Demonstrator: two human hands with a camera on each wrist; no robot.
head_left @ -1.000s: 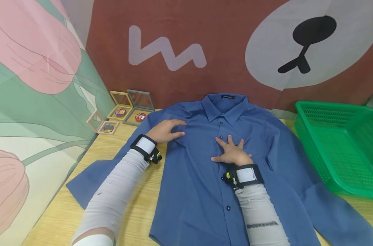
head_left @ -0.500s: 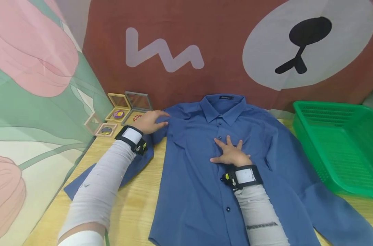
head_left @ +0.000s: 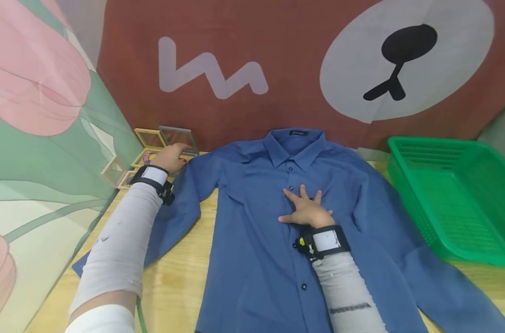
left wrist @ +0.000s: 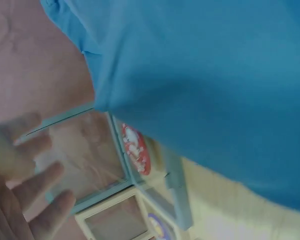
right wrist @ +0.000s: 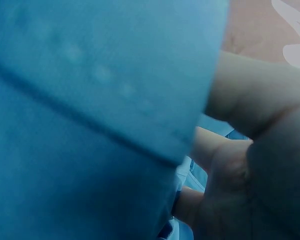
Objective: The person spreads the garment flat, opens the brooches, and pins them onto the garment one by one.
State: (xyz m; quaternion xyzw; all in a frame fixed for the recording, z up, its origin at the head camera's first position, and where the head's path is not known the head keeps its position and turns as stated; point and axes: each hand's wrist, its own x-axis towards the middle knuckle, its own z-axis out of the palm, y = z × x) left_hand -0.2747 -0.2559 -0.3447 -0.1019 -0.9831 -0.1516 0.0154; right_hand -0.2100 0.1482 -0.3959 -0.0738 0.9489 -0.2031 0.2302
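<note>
A blue button-up shirt [head_left: 252,231] lies spread front up on the wooden table, its collar toward the brown backdrop. My right hand [head_left: 308,210] rests on the chest beside the button placket, fingers spread. Over the upper part of the left-hand sleeve [head_left: 173,226] is my left hand [head_left: 171,158], in front of the small display cases. In the left wrist view its fingers [left wrist: 42,185] are straight and hold nothing. My left forearm hides part of the sleeve toward the cuff. Blue cloth fills much of the right wrist view and covers part of that hand.
Small open display cases with round badges, among them a grey-framed case [head_left: 179,136] and a yellow-framed one [head_left: 149,138], stand at the back left. A green plastic basket [head_left: 414,203] sits on the right, beside the other sleeve [head_left: 448,277]. The brown backdrop [head_left: 294,60] rises behind the collar.
My left hand has moved left from the shirt's shoulder area, along the sleeve to the display cases. The sleeve has shifted and now bends. My right hand stays on the chest.
</note>
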